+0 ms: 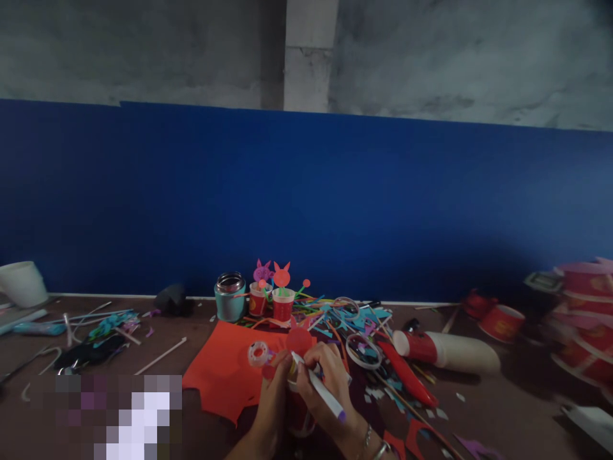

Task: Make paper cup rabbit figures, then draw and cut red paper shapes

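Note:
My right hand (328, 377) grips a white marker pen (322, 391) with a purple end, its tip close to a round red paper cut-out (299, 340) with ears. Below the cut-out stands a red paper cup (301, 418), partly covered by both hands. My left hand (272, 399) closes on the cup's left side near the rim; its fingertips are partly hidden. Beneath and left of the hands lies a sheet of orange-red paper (223, 370). On that sheet, a roll of tape (258, 353) sits just beyond my left hand.
Behind are finished-looking cup figures (282, 300) and a teal flask (230, 297). Paper scraps (357, 319) and strips spread to the right. A stack of white cups (460, 351) lies sideways. Stacked red cups (587, 319) stand far right; a white cup (23, 284) is far left.

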A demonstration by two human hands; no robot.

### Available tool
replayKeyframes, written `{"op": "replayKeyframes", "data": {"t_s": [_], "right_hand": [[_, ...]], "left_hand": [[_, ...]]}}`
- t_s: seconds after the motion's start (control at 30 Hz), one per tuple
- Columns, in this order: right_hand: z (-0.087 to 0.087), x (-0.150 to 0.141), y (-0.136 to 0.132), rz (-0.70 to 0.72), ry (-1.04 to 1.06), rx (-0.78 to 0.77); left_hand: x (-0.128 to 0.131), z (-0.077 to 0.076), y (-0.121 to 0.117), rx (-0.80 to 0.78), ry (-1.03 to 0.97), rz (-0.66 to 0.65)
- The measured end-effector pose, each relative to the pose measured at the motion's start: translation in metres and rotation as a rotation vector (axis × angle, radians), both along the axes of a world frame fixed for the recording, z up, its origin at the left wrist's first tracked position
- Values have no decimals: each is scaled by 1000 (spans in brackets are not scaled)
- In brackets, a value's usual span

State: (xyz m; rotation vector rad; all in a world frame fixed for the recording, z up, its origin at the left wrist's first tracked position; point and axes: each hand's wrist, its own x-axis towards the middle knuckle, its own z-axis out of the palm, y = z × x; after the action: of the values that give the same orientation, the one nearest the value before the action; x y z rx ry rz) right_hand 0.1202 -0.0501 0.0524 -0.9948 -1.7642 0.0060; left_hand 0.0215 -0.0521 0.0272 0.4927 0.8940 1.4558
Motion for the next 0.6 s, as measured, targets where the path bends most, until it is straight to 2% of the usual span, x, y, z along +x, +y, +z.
{"op": "replayKeyframes", "data": {"t_s": [0.2, 0.4, 0.6], "right_hand": [[0, -1, 0, -11, -11, -36], [1, 2, -2, 22, 8, 1], [2, 1, -3, 37, -9, -8]], "left_hand": [[0, 2, -3, -9, -23, -9], [0, 0, -1, 2, -22, 13], [-2, -3, 0, -72, -1, -6]]}}
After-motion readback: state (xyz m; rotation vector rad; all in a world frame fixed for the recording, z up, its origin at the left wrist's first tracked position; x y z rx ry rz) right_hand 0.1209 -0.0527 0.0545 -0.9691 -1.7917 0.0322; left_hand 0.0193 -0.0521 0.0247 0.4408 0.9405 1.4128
